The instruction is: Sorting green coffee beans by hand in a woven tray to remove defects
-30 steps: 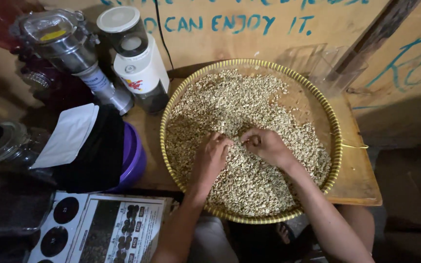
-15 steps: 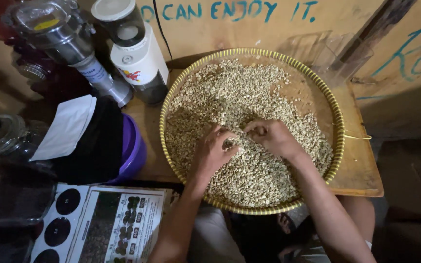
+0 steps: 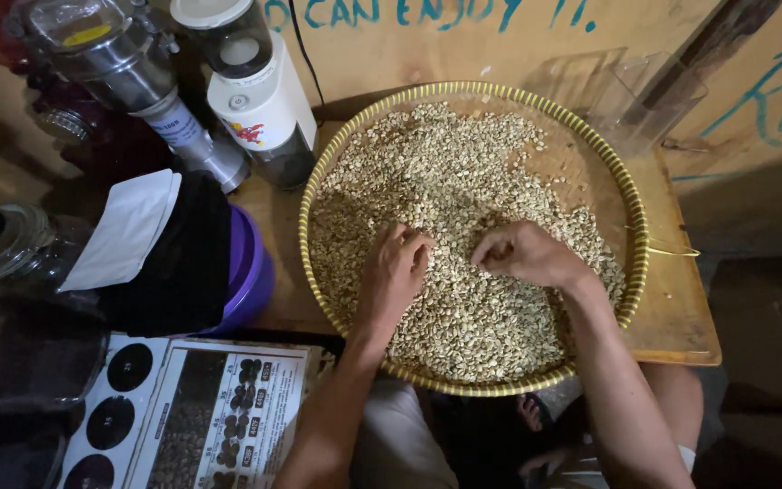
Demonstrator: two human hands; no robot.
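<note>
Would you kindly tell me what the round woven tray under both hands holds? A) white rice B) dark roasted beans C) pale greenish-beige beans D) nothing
C: the woven tray is spread with pale greenish-beige beans, and the left hand and right hand rest on them.

One tray (image 3: 631, 213), two hands, two grinders, one bowl (image 3: 251, 272).

Dim, warm light from above; left side and corners sink into shadow, centre sharp.
</note>
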